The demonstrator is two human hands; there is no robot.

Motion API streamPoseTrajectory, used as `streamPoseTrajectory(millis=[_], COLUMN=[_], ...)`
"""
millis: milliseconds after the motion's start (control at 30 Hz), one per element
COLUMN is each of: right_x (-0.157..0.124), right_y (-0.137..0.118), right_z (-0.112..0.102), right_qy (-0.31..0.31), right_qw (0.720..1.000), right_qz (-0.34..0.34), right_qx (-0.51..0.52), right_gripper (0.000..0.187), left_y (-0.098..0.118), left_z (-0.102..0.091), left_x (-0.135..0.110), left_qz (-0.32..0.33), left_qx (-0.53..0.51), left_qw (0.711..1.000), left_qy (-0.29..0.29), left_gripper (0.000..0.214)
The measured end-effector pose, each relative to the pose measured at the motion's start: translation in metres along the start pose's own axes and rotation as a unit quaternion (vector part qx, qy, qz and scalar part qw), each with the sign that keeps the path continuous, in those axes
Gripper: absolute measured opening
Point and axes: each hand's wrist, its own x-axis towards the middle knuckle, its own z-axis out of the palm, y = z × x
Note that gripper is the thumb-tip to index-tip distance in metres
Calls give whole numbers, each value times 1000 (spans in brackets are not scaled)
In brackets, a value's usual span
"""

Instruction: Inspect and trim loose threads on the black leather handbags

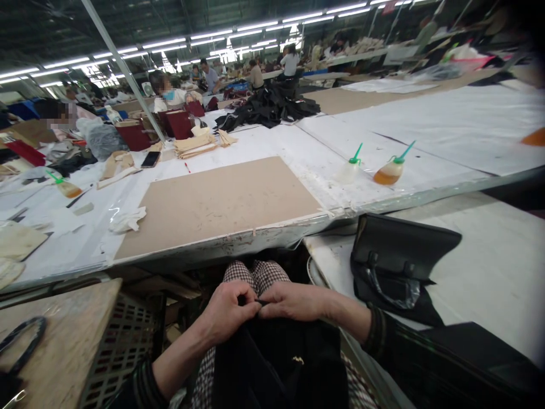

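A black bag (281, 363) with a small gold fitting rests on my lap, over checkered trousers. My left hand (230, 312) and my right hand (293, 301) meet at its top edge. Both are closed, pinching the black material between the fingertips. A second black handbag (395, 261) with looped handles lies on the white side table (489, 272) to my right, apart from my hands. Above my lap stands the long worktable with a brown cardboard sheet (221, 204).
Two squeeze bottles with green nozzles (387, 170) stand at the worktable's right. A crumpled white cloth (128, 218), a phone (150, 159) and another bottle (63, 186) lie left. Scissors (21, 341) rest on a wooden board at lower left. Other people work at far tables.
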Motion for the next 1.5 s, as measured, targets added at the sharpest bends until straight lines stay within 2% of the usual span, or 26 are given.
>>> streamPoseTrajectory(millis=[67,167,333,400,567,667,767,900,1100,1200,1300,1500], right_x=[5,4,-1,-2,-3,-7,-17,-32,-35,-28,-22,-21], right_y=[-2,-8,-20,-22,-22,-25,-30,-28,-5,3,5,3], right_z=[3,7,13,13,6,-4,-15,-20,-10,-9,-9,-7], right_qy=[17,58,97,90,56,42,35,44,49,49,56,53], right_qw=[999,996,991,992,998,998,997,994,997,992,987,988], right_qz=[-14,3,37,30,19,21,17,39,4,38,63,24], right_qx=[-31,-61,-89,-83,-21,-30,-65,-95,63,109,140,142], right_gripper=[24,20,18,18,22,23,21,19,24,17,20,28], left_y=[-4,-12,-25,-28,-26,-19,-10,-3,-2,-1,-1,-5], left_z=[-1,0,-2,-13,-61,-76,-72,-53,-34,-33,-32,-35], left_x=[1,5,13,13,5,0,0,2,7,9,11,12], left_qz=[-2,-14,-97,-107,-168,-167,-163,-154,-162,-157,-156,-163], left_qx=[5,13,1,-35,-139,-146,-165,-200,-197,-159,-131,-119], left_qw=[1000,1000,995,994,957,945,937,932,936,946,952,951], left_qy=[1,11,20,-13,-191,-240,-260,-259,-243,-234,-228,-236], left_gripper=[14,17,43,46,32,23,24,20,16,16,16,19])
